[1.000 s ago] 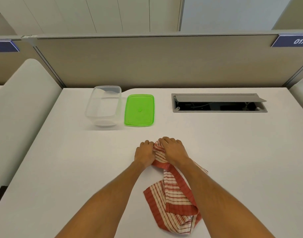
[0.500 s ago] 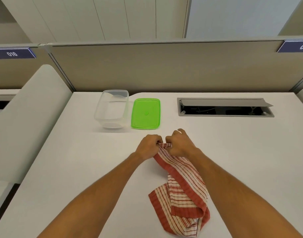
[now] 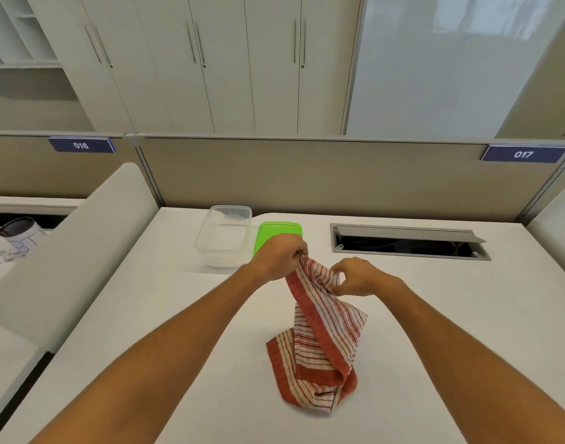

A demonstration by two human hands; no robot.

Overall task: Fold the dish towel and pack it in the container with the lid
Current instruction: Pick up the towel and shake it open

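Note:
A red-and-white striped dish towel (image 3: 322,341) hangs crumpled from both hands, its lower end bunched on the white desk (image 3: 146,315). My left hand (image 3: 279,256) grips the towel's top edge in a fist, raised above the desk. My right hand (image 3: 359,277) pinches the same edge a little to the right and lower. Behind the hands stands a clear, empty plastic container (image 3: 225,235). The green lid (image 3: 279,230) lies flat beside it on the right, partly hidden by my left hand.
An open cable hatch (image 3: 409,241) is sunk into the desk at the back right. A beige partition (image 3: 306,177) closes the far edge. A white side panel (image 3: 73,251) borders the left, with a dark cup (image 3: 18,233) on the neighbouring desk.
Both hands have lifted the towel's top edge off the desk and drawn apart, so the towel now hangs. The camera has tilted upward.

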